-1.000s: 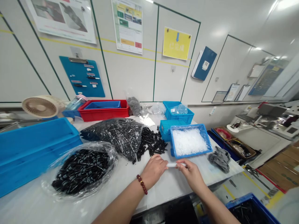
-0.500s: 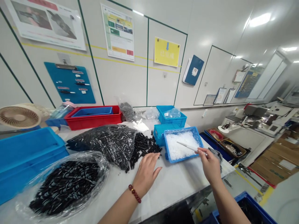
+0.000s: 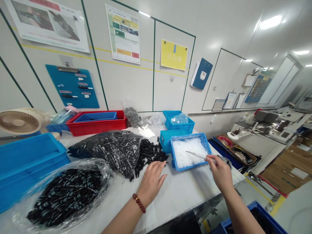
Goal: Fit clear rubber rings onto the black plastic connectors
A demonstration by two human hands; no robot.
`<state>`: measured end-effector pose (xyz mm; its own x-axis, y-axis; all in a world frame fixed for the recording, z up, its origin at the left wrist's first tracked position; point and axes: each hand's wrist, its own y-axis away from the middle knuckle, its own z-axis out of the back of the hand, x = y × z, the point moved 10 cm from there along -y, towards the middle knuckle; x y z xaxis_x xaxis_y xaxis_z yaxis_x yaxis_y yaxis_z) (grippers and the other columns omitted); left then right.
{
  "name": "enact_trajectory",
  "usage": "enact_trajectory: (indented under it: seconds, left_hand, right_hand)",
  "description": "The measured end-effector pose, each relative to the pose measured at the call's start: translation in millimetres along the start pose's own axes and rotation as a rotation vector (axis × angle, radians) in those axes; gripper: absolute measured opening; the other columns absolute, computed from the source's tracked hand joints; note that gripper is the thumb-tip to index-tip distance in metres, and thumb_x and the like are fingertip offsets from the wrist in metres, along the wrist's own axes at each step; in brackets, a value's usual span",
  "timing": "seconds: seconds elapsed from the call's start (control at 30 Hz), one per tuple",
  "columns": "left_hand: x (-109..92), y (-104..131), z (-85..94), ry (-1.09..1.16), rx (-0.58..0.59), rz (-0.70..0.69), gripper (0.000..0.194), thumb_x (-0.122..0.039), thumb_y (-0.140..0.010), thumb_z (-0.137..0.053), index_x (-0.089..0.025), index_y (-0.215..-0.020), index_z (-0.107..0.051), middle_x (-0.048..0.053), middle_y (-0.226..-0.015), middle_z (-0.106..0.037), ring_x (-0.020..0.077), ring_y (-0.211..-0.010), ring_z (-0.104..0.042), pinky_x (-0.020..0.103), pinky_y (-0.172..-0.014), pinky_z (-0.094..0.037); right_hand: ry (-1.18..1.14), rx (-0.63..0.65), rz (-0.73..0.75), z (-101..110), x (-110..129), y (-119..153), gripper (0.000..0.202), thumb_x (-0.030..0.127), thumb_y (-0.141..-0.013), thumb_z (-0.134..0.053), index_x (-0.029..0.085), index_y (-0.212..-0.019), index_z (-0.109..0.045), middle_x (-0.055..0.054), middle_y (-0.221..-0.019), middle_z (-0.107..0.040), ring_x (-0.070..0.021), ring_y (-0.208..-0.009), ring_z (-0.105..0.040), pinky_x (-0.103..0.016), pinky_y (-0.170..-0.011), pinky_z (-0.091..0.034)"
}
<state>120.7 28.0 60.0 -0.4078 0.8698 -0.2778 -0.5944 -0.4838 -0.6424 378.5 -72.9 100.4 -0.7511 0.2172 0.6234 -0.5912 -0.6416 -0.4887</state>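
My right hand [image 3: 219, 170] pinches a thin pointed tool [image 3: 200, 156], its tip over the white small parts [image 3: 186, 149] in a blue tray [image 3: 181, 168]. Near the front edge of the loose black pieces [image 3: 149, 151], my left hand [image 3: 152, 178] rests palm down, thumb apart from the other fingers; what lies under the palm is hidden. A bead bracelet circles the left wrist. Behind and left of that hand, a clear bag [image 3: 109, 149] of black pieces opens toward the loose pile.
An open clear bag [image 3: 70, 195] of banded black parts lies front left beside blue bins [image 3: 31, 162]. At the back stand a red bin [image 3: 97, 126], a grey-filled bag [image 3: 131, 116] and light-blue boxes [image 3: 179, 122]. A fan [image 3: 20, 122] is far left.
The tool in my right hand has shifted slightly right, its tip still over the white parts. My left hand has barely moved.
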Motion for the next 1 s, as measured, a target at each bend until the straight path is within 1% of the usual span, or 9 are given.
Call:
enact_trajectory:
  seconds: [0.13, 0.33, 0.47, 0.6, 0.7, 0.87, 1.0]
  left_hand:
    - [-1.1, -0.1, 0.5, 0.002, -0.008, -0.010, 0.036, -0.027, -0.090, -0.041, -0.020, -0.126, -0.042, 0.009, -0.111, -0.056, 0.0246, -0.106, -0.049, 0.044, -0.091, -0.042]
    - [-0.3, -0.1, 0.0, -0.005, 0.000, -0.006, 0.035, -0.029, -0.091, -0.039, -0.020, -0.125, -0.042, 0.010, -0.108, -0.057, 0.0247, -0.104, -0.049, 0.044, -0.088, -0.044]
    - [0.0, 0.1, -0.3, 0.002, 0.002, -0.008, 0.036, -0.029, -0.091, -0.039, -0.020, -0.125, -0.042, 0.010, -0.109, -0.057, 0.0244, -0.104, -0.050, 0.044, -0.089, -0.044]
    - [0.5, 0.4, -0.2, 0.008, -0.006, -0.002, 0.036, -0.029, -0.091, -0.039, -0.021, -0.126, -0.041, 0.009, -0.109, -0.057, 0.0244, -0.104, -0.050, 0.044, -0.089, -0.044]
    - [0.5, 0.5, -1.6, 0.007, 0.006, 0.000, 0.035, -0.028, -0.091, -0.039, -0.020, -0.125, -0.042, 0.009, -0.109, -0.057, 0.0245, -0.104, -0.050, 0.044, -0.089, -0.044]
    - [1.1, 0.6, -3.2, 0.003, 0.020, 0.002, 0.035, -0.027, -0.090, -0.040, -0.020, -0.124, -0.043, 0.009, -0.108, -0.058, 0.0243, -0.104, -0.051, 0.044, -0.089, -0.044]
    - [2.1, 0.9, -4.1, -0.008, 0.019, -0.001, 0.034, -0.027, -0.090, -0.040, -0.020, -0.124, -0.043, 0.009, -0.108, -0.058, 0.0245, -0.102, -0.051, 0.044, -0.088, -0.044]
  right_hand:
    - [0.020, -0.003, 0.015, 2.3, 0.6, 0.8, 0.053, 0.065, -0.076, -0.038, 0.021, -0.086, -0.066, -0.008, -0.079, -0.069, -0.0178, -0.057, -0.057, -0.028, -0.056, -0.041]
    - [0.058, -0.006, 0.010, 2.2, 5.1, -3.0, 0.050, 0.062, -0.077, -0.037, 0.023, -0.085, -0.066, -0.006, -0.078, -0.069, -0.0180, -0.057, -0.058, -0.027, -0.052, -0.040]
    - [0.076, -0.003, 0.021, 2.4, 8.1, -4.6, 0.050, 0.062, -0.077, -0.037, 0.023, -0.084, -0.066, -0.007, -0.077, -0.069, -0.0188, -0.058, -0.058, -0.028, -0.054, -0.040]
    - [0.059, -0.007, 0.020, 7.5, 6.2, 1.2, 0.051, 0.063, -0.076, -0.038, 0.021, -0.086, -0.067, -0.008, -0.078, -0.069, -0.0187, -0.057, -0.057, -0.028, -0.055, -0.040]
    - [0.044, -0.007, 0.024, 11.5, 4.7, 8.2, 0.052, 0.063, -0.076, -0.039, 0.020, -0.086, -0.067, -0.010, -0.080, -0.069, -0.0204, -0.061, -0.058, -0.030, -0.056, -0.041]
    - [0.045, 0.012, 0.016, 11.3, 4.2, 15.0, 0.049, 0.062, -0.077, -0.040, 0.021, -0.085, -0.066, -0.010, -0.078, -0.068, -0.0227, -0.063, -0.059, -0.032, -0.058, -0.042]
    - [0.097, 0.004, 0.063, 8.8, 11.4, 13.8, 0.045, 0.059, -0.079, -0.039, 0.023, -0.085, -0.066, -0.008, -0.079, -0.068, -0.0218, -0.065, -0.060, -0.031, -0.058, -0.041]
